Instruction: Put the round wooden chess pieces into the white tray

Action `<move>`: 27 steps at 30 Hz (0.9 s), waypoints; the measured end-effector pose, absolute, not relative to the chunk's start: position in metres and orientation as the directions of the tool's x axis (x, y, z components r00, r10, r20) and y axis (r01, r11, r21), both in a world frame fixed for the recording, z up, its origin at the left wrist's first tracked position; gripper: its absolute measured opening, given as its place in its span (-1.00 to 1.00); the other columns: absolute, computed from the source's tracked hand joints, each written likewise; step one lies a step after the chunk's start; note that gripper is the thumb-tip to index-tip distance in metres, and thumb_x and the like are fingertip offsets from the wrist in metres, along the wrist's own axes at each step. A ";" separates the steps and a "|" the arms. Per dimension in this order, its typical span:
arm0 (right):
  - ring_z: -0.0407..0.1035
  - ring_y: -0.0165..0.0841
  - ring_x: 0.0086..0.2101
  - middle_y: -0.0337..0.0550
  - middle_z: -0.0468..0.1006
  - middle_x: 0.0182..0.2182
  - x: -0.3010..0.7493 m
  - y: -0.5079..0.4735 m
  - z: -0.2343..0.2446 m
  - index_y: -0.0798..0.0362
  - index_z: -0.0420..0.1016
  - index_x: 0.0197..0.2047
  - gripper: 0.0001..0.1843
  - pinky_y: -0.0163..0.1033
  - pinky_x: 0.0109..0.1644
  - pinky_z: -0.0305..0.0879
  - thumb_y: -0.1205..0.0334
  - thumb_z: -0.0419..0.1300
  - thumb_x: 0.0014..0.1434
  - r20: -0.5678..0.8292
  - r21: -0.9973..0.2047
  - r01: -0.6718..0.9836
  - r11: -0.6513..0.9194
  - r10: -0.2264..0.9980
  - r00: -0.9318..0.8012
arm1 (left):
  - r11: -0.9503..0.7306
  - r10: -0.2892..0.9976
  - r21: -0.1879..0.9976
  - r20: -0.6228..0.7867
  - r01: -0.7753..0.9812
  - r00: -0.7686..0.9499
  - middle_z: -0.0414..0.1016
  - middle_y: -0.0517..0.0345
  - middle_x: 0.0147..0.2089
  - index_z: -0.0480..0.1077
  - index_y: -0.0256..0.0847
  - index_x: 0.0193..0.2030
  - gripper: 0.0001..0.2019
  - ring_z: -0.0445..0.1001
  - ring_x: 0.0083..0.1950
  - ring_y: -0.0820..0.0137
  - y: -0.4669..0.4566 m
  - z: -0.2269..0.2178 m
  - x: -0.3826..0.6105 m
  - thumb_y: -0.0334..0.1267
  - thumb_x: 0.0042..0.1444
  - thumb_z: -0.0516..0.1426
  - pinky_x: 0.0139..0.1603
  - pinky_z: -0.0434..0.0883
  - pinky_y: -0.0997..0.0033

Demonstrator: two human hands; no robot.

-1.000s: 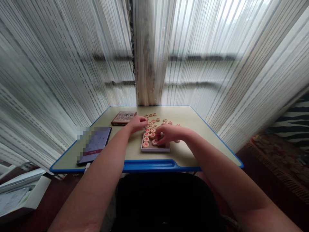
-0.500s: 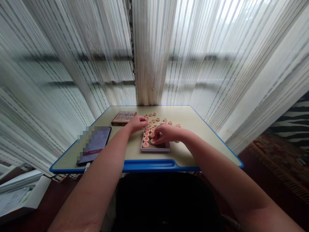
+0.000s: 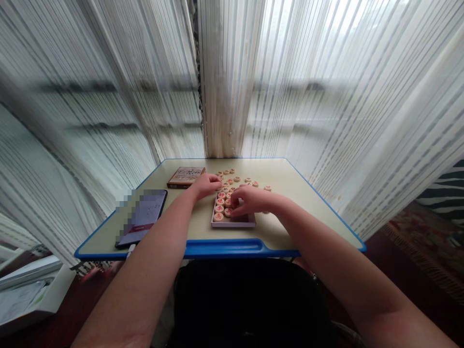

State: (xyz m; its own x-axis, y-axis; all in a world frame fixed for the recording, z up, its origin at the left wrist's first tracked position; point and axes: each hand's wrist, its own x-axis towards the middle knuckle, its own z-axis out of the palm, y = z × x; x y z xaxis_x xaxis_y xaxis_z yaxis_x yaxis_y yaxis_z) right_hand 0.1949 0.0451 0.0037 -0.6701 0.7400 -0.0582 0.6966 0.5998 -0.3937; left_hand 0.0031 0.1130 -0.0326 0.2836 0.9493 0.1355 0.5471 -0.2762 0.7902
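Rows of round wooden Chinese chess pieces with red characters lie in a shallow open box near the middle of the table. My right hand reaches over the box from the right, its fingers curled down. Its fingertips are against the right side of a Chinese chess piece in the second column. Just beyond the box's left corner is my left hand, fingers bent together at a piece on the table, which they partly hide. More loose pieces are scattered behind both hands. My right hand covers part of the box.
A brown box lid with dark writing lies at the back left. Nearer on the left is a tablet with a cable plugged in. The table has a blue rim, and sheer curtains hang behind it.
The piece under my right fingertips has slid slightly left, closer to the first column in the box. My left hand has stayed in place.
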 end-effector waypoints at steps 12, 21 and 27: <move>0.31 -0.21 -0.11 -0.01 0.44 -0.10 0.236 0.080 0.006 0.02 0.44 -0.05 -0.68 -0.22 -0.17 0.23 0.29 0.07 0.10 0.138 -0.242 0.965 0.105 0.988 -0.073 | -0.245 0.959 0.799 0.116 0.550 0.258 0.43 0.20 -0.53 0.49 -0.25 -0.49 -0.81 0.34 -0.42 0.41 0.110 -0.033 0.006 -0.20 -0.22 0.14 -0.35 0.28 0.41; 0.28 -0.13 -0.04 0.05 0.43 -0.06 0.238 0.089 -0.012 0.01 0.50 -0.06 -0.68 -0.15 -0.10 0.25 0.18 0.06 0.15 0.045 -0.155 0.983 0.099 0.995 -0.093 | -0.209 0.975 0.843 0.141 0.496 0.172 0.28 0.28 -0.68 0.43 -0.26 -0.61 -0.86 0.21 -0.55 0.49 0.120 -0.052 0.008 -0.21 -0.25 0.15 -0.48 0.18 0.44; 0.25 -0.11 -0.03 0.03 0.45 -0.07 0.239 0.095 -0.019 0.00 0.53 -0.11 -0.71 -0.14 -0.09 0.26 0.18 0.08 0.14 0.076 -0.129 0.990 0.057 0.996 -0.048 | -0.128 0.992 0.959 0.126 0.252 0.022 0.23 0.29 -0.73 0.39 -0.24 -0.67 -0.89 0.16 -0.61 0.53 0.121 -0.052 0.004 -0.29 -0.24 0.12 -0.57 0.12 0.48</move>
State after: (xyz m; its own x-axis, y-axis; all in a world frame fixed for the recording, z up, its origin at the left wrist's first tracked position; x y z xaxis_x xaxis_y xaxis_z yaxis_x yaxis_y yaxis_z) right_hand 0.2388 0.0947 -0.0189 -0.0477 0.9960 0.0758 0.9900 0.0573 -0.1290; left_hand 0.0043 0.1207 -0.0518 0.0215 0.9918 0.1262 0.2519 -0.1275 0.9593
